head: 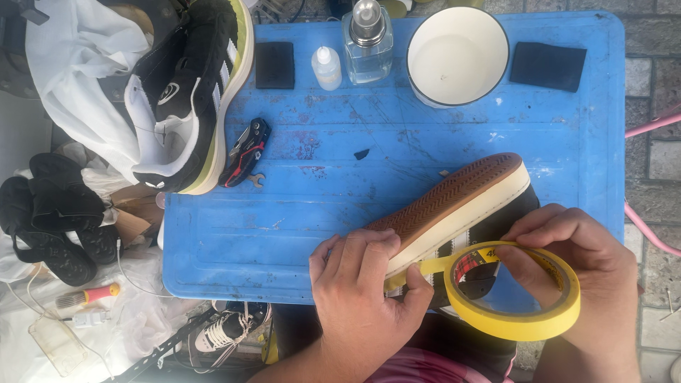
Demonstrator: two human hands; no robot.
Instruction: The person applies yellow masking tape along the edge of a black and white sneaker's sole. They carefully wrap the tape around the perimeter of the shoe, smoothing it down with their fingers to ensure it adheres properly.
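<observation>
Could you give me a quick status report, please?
Left hand pressing yellow tape onto shoe sole edge. Right hand holding tape roll. Nothing in the way.

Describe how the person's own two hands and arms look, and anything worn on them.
Both hands are bare: no gloves, rings or watch show on the left hand or the right hand. The forearms are uncovered as far as the picture's lower edge, with no sleeves in view. The fingernails are short and unpainted.

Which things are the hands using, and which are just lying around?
In use: left hand, right hand, yellow tape roll, shoe with brown sole.

Lying around: white bowl, clear bottle, small white bottle, two black pads, folding tool, black-and-white shoe, blue table.
</observation>
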